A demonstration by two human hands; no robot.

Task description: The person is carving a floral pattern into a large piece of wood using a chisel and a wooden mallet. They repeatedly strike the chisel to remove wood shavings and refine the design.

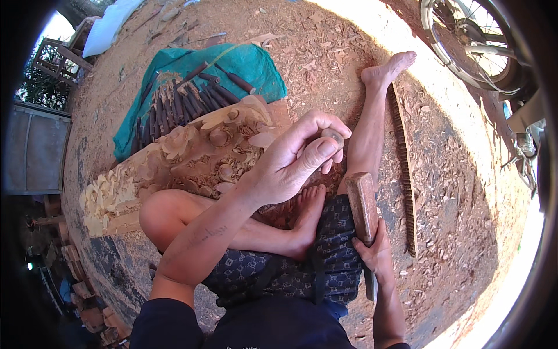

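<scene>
My left hand (302,151) is raised over the near end of a carved wooden panel (218,138), above my bent leg. Its thumb and fingers close round a small object with a round, greyish-brown end (332,137); the rest of it is hidden by the hand. Low at my right thigh, my right hand (376,250) grips a long, worn wooden block (361,203), mallet-like, standing up out of the fist. A flat grey part (370,285) shows below that hand. Relief shapes and loose shavings cover the panel.
Beyond the panel, several dark-handled carving tools (174,107) lie on a green cloth (232,58). A notched wooden strip (404,174) lies right of my outstretched leg. Wood chips litter the ground. A motorbike wheel (474,41) stands at the far right.
</scene>
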